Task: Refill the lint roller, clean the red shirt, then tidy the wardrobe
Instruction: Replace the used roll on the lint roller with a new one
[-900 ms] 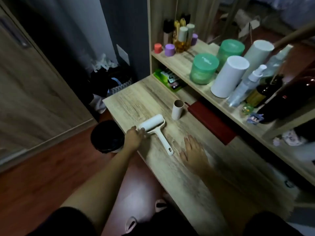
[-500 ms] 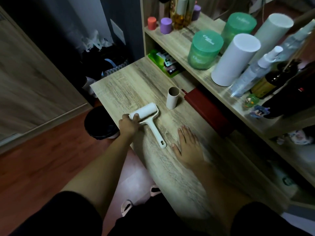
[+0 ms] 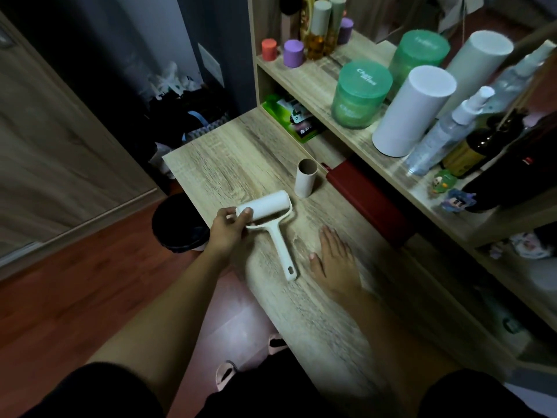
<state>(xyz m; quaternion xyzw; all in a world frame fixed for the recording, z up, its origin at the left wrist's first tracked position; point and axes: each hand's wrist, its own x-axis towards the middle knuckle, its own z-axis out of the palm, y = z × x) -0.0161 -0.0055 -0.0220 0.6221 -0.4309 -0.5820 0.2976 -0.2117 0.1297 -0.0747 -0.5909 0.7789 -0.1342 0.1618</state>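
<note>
I see the wooden counter (image 3: 229, 164) running away from me, with bare room beyond and left of the work. A shelf (image 3: 304, 73) crowded with bottles closes its right side. A black bin (image 3: 177, 224) stands on the floor below the counter's left edge. My right hand (image 3: 334, 260) lies flat on the counter, fingers straight and close together, just beside the roller's handle end but apart from it. My left hand (image 3: 227, 233) reaches in over the left edge; its fingers (image 3: 247, 211) and thumb pinch the near end of the lint roller (image 3: 271, 212). The roller lies near that edge, its roll white, its pale handle pointing towards me. A bare cardboard tube (image 3: 306, 178) stands upright just beyond it.
</note>
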